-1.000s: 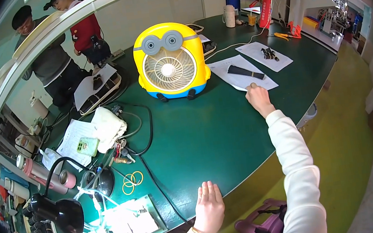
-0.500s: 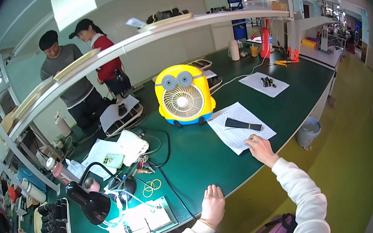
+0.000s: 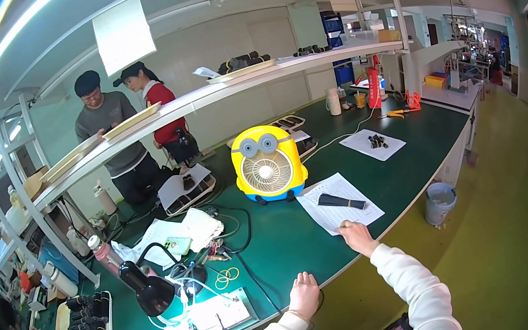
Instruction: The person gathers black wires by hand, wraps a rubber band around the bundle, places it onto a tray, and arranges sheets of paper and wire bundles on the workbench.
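Note:
A white printed sheet (image 3: 348, 187) lies on the green table, bearing a banded bundle of slim black strips (image 3: 342, 201). At the sheet's near edge, my right hand (image 3: 359, 239) has its fingers drawn together against the paper. Whether anything thin is pinched in the fingertips is too small to make out. My left hand (image 3: 305, 295) rests flat at the table's front edge, fingers stretched out and holding nothing. Beyond the sheet stands a yellow and blue character-shaped fan (image 3: 266, 165).
A black desk lamp (image 3: 149, 286) stands over a lit white fixture (image 3: 211, 317) at left, with cables and yellow rubber bands (image 3: 227, 278) nearby. A tray of black bundles (image 3: 87, 325) is far left. Another sheet with black pieces (image 3: 374, 144) lies right. Two people stand behind the shelf (image 3: 303, 61).
The view has tilted up, so the table sits lower in the picture. My right hand has slid slightly left along the sheet. My left hand stays at the table edge.

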The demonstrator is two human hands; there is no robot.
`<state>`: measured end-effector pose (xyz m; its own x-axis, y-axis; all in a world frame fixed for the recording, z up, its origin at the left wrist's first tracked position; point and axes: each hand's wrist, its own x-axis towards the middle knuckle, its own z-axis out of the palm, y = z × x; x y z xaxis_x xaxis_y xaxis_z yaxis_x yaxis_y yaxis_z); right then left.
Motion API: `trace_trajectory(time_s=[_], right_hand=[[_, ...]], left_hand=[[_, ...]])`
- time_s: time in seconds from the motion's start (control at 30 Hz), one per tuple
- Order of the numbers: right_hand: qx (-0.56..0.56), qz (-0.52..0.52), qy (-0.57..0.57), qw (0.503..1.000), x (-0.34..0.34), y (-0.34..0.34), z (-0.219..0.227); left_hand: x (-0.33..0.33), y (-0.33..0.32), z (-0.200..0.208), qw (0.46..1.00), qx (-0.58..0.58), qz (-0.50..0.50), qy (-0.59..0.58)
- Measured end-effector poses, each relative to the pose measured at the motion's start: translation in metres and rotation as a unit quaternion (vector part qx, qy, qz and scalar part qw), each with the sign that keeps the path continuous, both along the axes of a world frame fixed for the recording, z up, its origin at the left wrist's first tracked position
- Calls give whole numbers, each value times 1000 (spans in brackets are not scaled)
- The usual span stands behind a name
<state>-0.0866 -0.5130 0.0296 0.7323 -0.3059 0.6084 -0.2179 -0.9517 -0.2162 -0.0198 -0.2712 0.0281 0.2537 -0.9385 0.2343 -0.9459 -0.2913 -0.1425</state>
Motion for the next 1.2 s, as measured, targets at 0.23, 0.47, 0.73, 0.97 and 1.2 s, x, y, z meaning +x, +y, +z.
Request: trace_trajectory(time_s=[0.23, 0.47, 0.73, 0.97, 1.2], right_hand=[[-9, 12, 25, 1000, -6, 10, 2], [-9, 36, 64, 997, 10, 32, 0], [13, 60, -1, 998, 8, 49, 2], [10, 133, -23, 991, 13, 50, -5], [22, 181, -37, 983, 1, 53, 3]], left_hand=[[-2, 3, -5, 1000, -16, -1, -10], [-4, 3, 7, 1000, 16, 8, 5], [-3, -1, 6, 1000, -20, 0, -15], [-2, 7, 6, 999, -22, 18, -24], [-7, 5, 0, 993, -87, 2, -77]])
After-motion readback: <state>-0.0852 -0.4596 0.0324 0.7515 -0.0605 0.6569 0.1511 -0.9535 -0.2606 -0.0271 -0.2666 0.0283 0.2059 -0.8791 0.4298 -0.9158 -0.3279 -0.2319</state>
